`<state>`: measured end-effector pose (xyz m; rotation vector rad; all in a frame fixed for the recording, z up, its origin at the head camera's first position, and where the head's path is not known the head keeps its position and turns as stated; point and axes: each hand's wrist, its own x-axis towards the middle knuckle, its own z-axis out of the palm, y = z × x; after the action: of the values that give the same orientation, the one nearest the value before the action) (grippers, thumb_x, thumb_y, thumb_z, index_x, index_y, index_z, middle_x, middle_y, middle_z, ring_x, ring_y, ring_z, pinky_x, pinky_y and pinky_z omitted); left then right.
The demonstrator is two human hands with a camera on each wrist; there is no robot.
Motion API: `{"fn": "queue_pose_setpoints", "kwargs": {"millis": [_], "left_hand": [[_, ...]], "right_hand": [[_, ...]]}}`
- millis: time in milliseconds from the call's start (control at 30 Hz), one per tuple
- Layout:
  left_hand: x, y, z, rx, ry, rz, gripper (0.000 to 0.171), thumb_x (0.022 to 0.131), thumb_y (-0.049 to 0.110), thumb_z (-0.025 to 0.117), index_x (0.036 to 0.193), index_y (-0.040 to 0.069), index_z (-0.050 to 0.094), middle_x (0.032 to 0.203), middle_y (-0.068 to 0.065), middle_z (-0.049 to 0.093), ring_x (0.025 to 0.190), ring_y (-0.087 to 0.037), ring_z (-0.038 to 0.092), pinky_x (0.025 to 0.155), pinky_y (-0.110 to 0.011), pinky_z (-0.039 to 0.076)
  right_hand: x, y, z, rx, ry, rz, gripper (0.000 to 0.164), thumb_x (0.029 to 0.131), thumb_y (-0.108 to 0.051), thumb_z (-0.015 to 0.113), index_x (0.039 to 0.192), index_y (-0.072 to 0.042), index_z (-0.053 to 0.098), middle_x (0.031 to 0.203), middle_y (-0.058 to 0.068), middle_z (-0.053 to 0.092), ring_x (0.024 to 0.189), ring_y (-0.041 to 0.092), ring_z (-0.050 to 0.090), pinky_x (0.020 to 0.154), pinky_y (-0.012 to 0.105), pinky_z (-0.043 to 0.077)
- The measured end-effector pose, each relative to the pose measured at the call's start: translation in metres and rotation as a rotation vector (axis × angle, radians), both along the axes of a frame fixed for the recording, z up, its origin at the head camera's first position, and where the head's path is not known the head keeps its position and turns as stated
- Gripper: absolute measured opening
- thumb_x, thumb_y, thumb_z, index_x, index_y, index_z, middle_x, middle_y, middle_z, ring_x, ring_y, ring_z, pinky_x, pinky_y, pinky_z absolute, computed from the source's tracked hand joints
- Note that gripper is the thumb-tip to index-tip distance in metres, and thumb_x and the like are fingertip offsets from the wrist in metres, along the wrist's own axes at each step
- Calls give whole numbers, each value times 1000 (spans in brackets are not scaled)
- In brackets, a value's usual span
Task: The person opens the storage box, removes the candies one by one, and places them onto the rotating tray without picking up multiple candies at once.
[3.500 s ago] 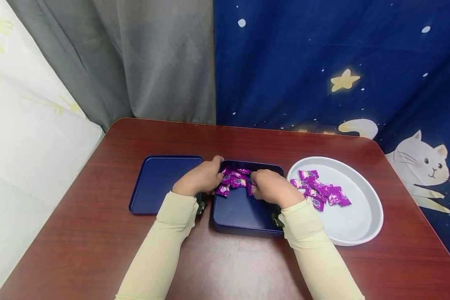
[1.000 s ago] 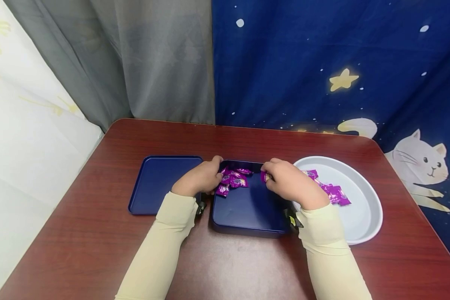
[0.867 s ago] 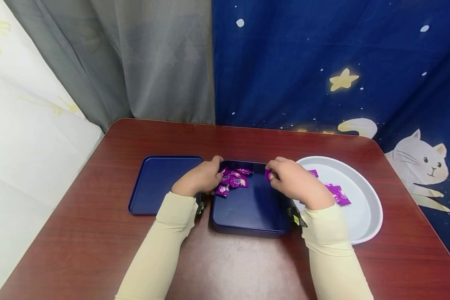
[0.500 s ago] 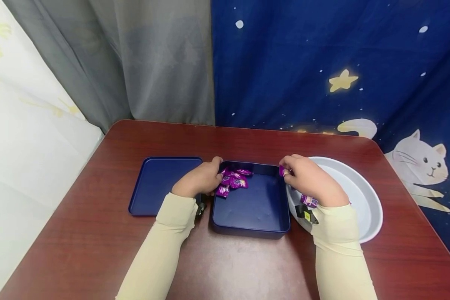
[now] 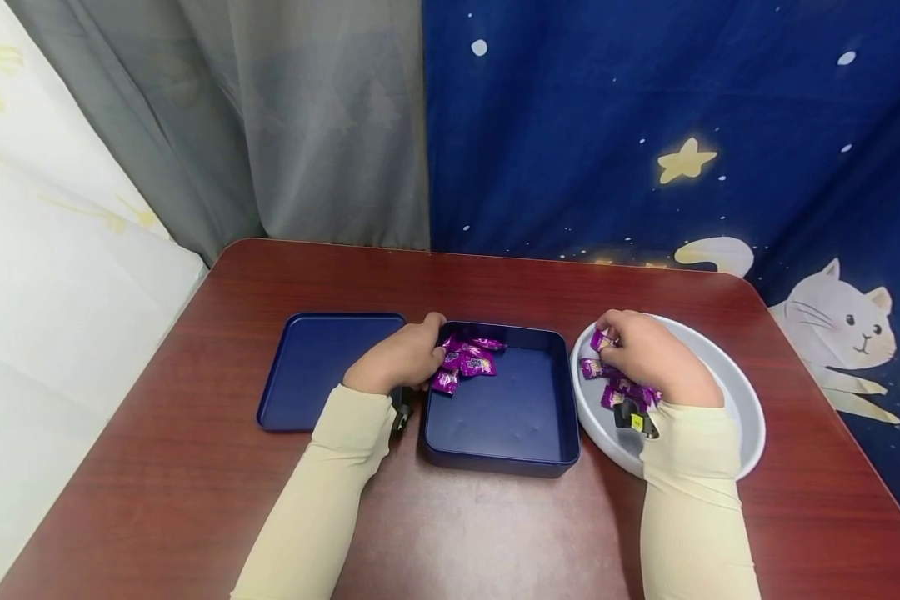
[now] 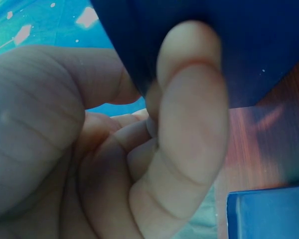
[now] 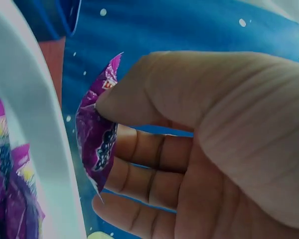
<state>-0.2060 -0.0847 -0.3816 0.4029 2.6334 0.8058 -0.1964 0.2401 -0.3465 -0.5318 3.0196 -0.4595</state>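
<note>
Brown tabletop (image 5: 157, 475) below; right of centre, my right hand (image 5: 651, 354) pinches a purple packet (image 7: 93, 134); mid-frame, my left hand (image 5: 399, 357) grips a blue box (image 5: 504, 421).

On the brown table (image 5: 480, 542): navy box (image 5: 506, 417), white tray (image 5: 731, 375), apparently a lid (image 5: 318, 367).

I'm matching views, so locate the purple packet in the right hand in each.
Head: purple packet right of centre, in the grip of the right hand, at the upper left of the white tray.
Left wrist: not in it.
Right wrist: purple packet left of centre, right of the tray's rim.
Landmark: white-spotted blue curtain, upper right in head, upper left in left wrist, behind the hand in right wrist.
</note>
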Motion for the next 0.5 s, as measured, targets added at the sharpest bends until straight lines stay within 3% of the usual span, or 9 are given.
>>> {"fn": "queue_pose_setpoints", "kwargs": {"millis": [200,500], "left_hand": [[-1,0,0,3,1,1,53,98,17,45,144,5,21,67,-9,63,50,-17,60,62,-34,50],[0,0,1,5,0,0,53,98,17,45,144,5,22,68,-10,63,50,-17,60,60,-33,51]], "right_hand": [[-3,7,-5,12,-50,-45,29,81,-8,60,107,3,61,75,10,60,68,23,53,71,47,47],[-7,21,-14,13,-97,-108,31,81,-8,59,109,4,60,82,14,63,71,25,54,74,48,47]]}}
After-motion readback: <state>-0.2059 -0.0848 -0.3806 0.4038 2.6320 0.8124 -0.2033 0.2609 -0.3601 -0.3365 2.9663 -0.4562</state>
